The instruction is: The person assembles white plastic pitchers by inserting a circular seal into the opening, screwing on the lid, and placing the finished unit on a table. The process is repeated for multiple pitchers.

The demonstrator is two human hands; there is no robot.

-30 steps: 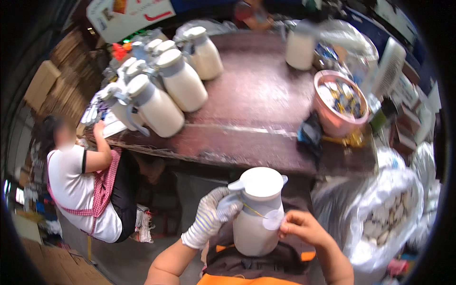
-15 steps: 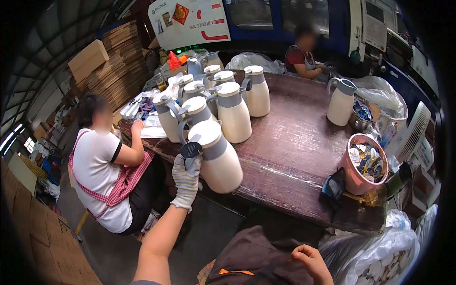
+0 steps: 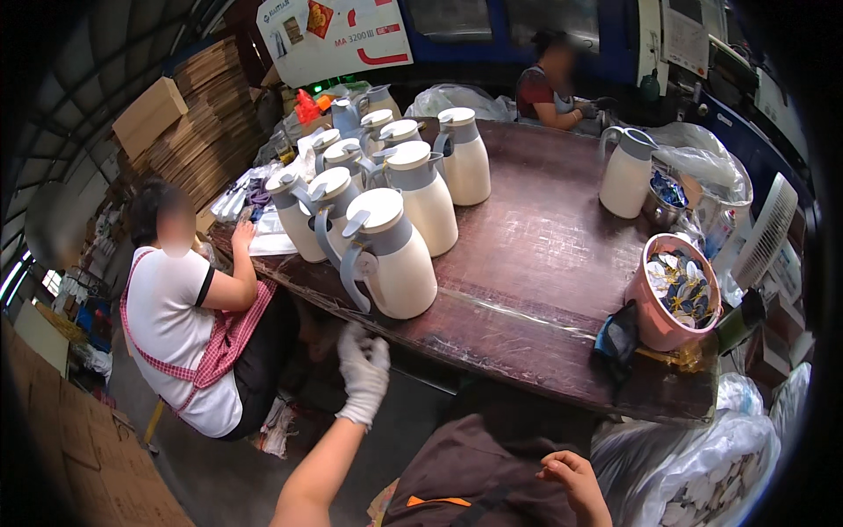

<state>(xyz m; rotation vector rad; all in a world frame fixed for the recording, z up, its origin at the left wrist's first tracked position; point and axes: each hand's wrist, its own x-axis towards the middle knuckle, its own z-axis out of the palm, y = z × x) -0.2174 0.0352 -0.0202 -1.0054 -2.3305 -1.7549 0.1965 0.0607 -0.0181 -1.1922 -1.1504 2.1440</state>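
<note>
My left hand, in a pale knitted work glove, hangs just off the table's front edge with its fingers loosely spread and nothing in them. Above it, a cream vacuum jug with a grey collar, grey handle and white lid stands upright on the table near the edge, apart from the glove. Behind that one, several similar jugs are grouped closely. My right hand is bare and rests low by my dark apron, fingers loosely curled but apart, holding nothing that I can see.
A dark wooden table spreads ahead. On its right stand a pink bucket of tags, a lone jug and a white fan. One person sits at the left, another at the far side. Plastic sacks lie lower right.
The nearest jug, tilted and held by my left hand before, now stands on the table. My left hand has let go, with the dark round tag no longer in its fingers, and has dropped lower.
</note>
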